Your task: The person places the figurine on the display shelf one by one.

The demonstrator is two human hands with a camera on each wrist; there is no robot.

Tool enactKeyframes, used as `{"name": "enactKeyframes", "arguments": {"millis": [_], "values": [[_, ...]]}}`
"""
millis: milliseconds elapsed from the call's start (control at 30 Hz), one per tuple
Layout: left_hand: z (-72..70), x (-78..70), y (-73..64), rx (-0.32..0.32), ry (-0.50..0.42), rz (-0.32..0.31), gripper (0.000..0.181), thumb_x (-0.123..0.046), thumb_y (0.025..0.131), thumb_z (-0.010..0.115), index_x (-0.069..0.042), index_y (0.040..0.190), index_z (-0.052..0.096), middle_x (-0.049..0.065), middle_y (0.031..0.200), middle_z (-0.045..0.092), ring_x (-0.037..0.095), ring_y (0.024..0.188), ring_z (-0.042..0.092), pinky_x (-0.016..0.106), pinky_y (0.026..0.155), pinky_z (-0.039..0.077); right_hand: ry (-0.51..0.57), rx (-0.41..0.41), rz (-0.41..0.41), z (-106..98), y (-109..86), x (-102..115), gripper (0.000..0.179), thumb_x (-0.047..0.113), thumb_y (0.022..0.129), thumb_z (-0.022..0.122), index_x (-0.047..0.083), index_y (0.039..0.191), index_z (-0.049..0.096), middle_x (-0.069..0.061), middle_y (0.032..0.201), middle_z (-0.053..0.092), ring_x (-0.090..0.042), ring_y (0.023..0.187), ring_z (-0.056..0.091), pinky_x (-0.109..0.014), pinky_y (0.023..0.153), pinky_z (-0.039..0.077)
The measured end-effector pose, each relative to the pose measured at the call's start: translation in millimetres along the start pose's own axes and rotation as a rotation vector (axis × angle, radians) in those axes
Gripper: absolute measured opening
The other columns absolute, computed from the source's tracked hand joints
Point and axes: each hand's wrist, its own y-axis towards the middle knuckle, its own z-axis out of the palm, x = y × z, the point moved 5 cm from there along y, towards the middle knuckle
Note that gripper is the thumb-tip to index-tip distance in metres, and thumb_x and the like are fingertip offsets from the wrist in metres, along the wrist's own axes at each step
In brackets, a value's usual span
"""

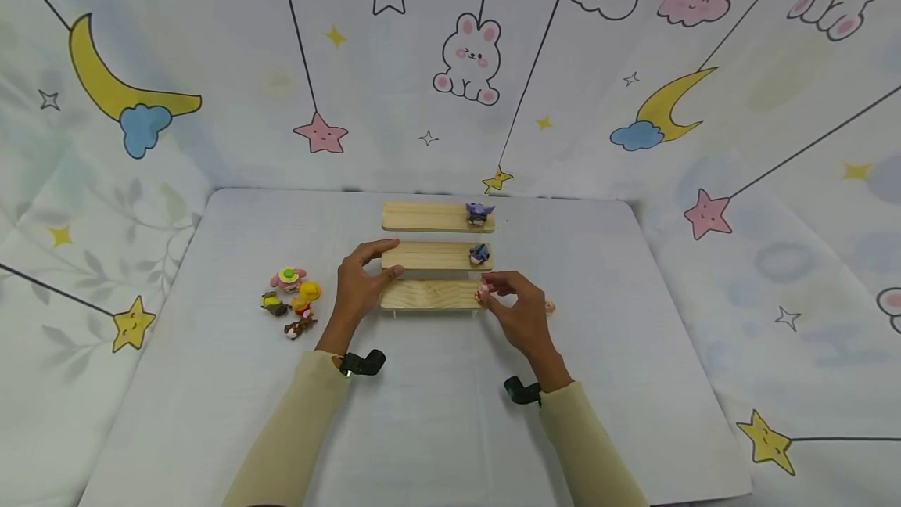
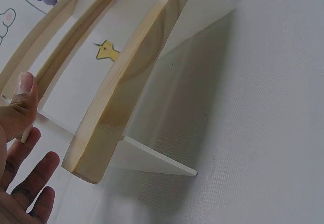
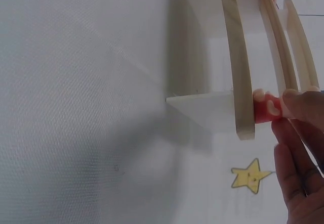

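A three-tier display shelf with wooden planks on white side supports stands in the middle of the table. My left hand holds the left end of its middle plank, thumb against the wood. At the right end of the front plank, my right hand pinches a small red and pale pink figurine, its base right at the plank's top. A blue figurine stands at the middle plank's right end. Above it, a purple figurine sits on the back plank.
Left of the shelf lies a loose group of several small figurines, among them a pink one, a yellow one and a brown one. Another small figurine shows partly behind my right hand. A patterned cloth backdrop rises behind the white table.
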Motion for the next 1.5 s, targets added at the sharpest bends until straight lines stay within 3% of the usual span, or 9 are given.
{"name": "enactKeyframes", "arguments": {"millis": [400, 567, 767, 867, 1067, 1267, 1500], "values": [[-0.3, -0.7, 1.0, 0.002, -0.003, -0.008, 0.049, -0.021, 0.088, 0.088, -0.019, 0.135, 0.075, 0.007, 0.14, 0.071, 0.03, 0.129, 0.064, 0.055, 0.121, 0.04, -0.037, 0.022, 0.04, -7.7, -0.8, -2.3, 0.047, 0.014, 0.088, 0.089, 0.016, 0.132, 0.073, 0.002, 0.125, 0.076, -0.016, 0.108, 0.073, -0.03, 0.094, 0.058], [-0.7, -0.7, 1.4, 0.005, 0.017, -0.016, 0.049, -0.023, 0.088, 0.088, -0.02, 0.135, 0.074, 0.006, 0.14, 0.07, 0.03, 0.13, 0.064, 0.055, 0.121, 0.04, -0.06, -0.004, 0.045, -19.3, -4.4, -7.3, 0.052, 0.016, 0.086, 0.091, 0.018, 0.134, 0.072, -0.003, 0.128, 0.076, -0.02, 0.109, 0.072, -0.038, 0.092, 0.058], [-1.5, -1.1, 1.6, 0.01, 0.018, -0.007, 0.05, -0.023, 0.088, 0.088, -0.02, 0.136, 0.074, 0.007, 0.141, 0.07, 0.03, 0.13, 0.063, 0.056, 0.122, 0.039, -0.073, -0.084, 0.207, -36.0, -14.9, -27.6, 0.05, 0.021, 0.087, 0.09, 0.023, 0.134, 0.073, -0.001, 0.126, 0.076, -0.022, 0.111, 0.068, -0.053, 0.091, 0.058], [-2.0, -1.9, 1.8, 0.011, 0.009, 0.0, 0.05, -0.022, 0.088, 0.088, -0.019, 0.135, 0.074, 0.008, 0.141, 0.07, 0.031, 0.13, 0.063, 0.057, 0.122, 0.039, -0.097, -0.134, 0.295, -44.5, -21.6, -41.2, 0.046, 0.02, 0.089, 0.089, 0.023, 0.132, 0.074, -0.002, 0.123, 0.076, -0.023, 0.111, 0.067, -0.052, 0.094, 0.058], [-2.6, -2.1, 2.1, 0.007, 0.003, -0.008, 0.049, -0.023, 0.088, 0.088, -0.02, 0.135, 0.075, 0.006, 0.14, 0.071, 0.029, 0.13, 0.063, 0.056, 0.123, 0.038, -0.153, -0.221, 0.362, -60.7, -31.4, -63.7, 0.038, 0.012, 0.09, 0.087, 0.015, 0.127, 0.076, -0.011, 0.119, 0.078, -0.031, 0.111, 0.069, -0.052, 0.1, 0.05], [-1.7, 0.2, 1.8, -0.001, -0.011, -0.006, 0.049, -0.018, 0.088, 0.088, -0.017, 0.134, 0.075, 0.008, 0.14, 0.071, 0.032, 0.13, 0.063, 0.057, 0.121, 0.039, -0.214, -0.22, 0.461, -66.9, -39.6, -82.9, 0.035, 0.014, 0.091, 0.086, 0.013, 0.125, 0.076, -0.012, 0.12, 0.077, -0.032, 0.109, 0.069, -0.049, 0.096, 0.052], [2.4, 2.7, 0.7, -0.006, -0.023, -0.021, 0.05, -0.01, 0.089, 0.086, -0.009, 0.137, 0.072, 0.016, 0.143, 0.068, 0.04, 0.132, 0.06, 0.062, 0.123, 0.034, -0.263, -0.206, 0.525, -63.8, -43.7, -88.4, 0.03, 0.02, 0.095, 0.082, 0.008, 0.122, 0.077, -0.015, 0.119, 0.076, -0.033, 0.104, 0.07, -0.045, 0.089, 0.053]]}}
